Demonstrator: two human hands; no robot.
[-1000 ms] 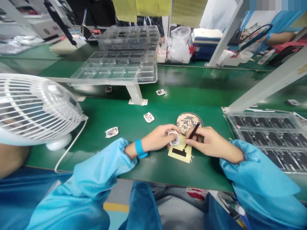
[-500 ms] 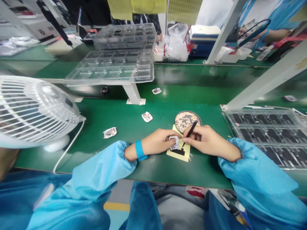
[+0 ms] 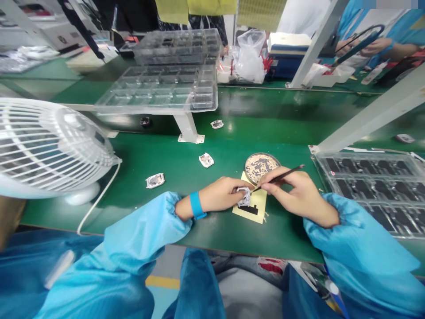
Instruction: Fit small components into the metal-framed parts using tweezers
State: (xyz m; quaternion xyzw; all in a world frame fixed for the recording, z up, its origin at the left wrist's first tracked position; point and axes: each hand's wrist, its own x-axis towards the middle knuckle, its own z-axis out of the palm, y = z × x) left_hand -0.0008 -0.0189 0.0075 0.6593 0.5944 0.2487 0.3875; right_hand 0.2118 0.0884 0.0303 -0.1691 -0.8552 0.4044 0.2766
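In my left hand point(image 3: 221, 194) is a small white watch-like housing point(image 3: 244, 197), held by thumb and fingers over a yellow sheet point(image 3: 261, 212). Black stickers point(image 3: 248, 209) lie on that sheet. My right hand point(image 3: 288, 188) pinches dark tweezers point(image 3: 282, 176), their tip at the right edge of the housing. Whether the tip carries anything is too small to tell. Just behind my fingers stands a round dish point(image 3: 262, 165) filled with tiny beige and black pieces. More white housings lie to the left: one housing point(image 3: 155, 180) near the fan, another housing point(image 3: 206, 160) closer in.
A white fan point(image 3: 49, 150) stands at the left, its cord running to the table edge. Clear compartment trays point(image 3: 159, 88) sit on a raised shelf behind. At right is a tray of black parts point(image 3: 375, 186) beside a slanted white post point(image 3: 365, 106). A co-worker's hands point(image 3: 375, 46) show across the bench.
The tweezers have come off the black stickers up to the housing's edge and now lie flatter, pointing left. My left hand still holds the housing.
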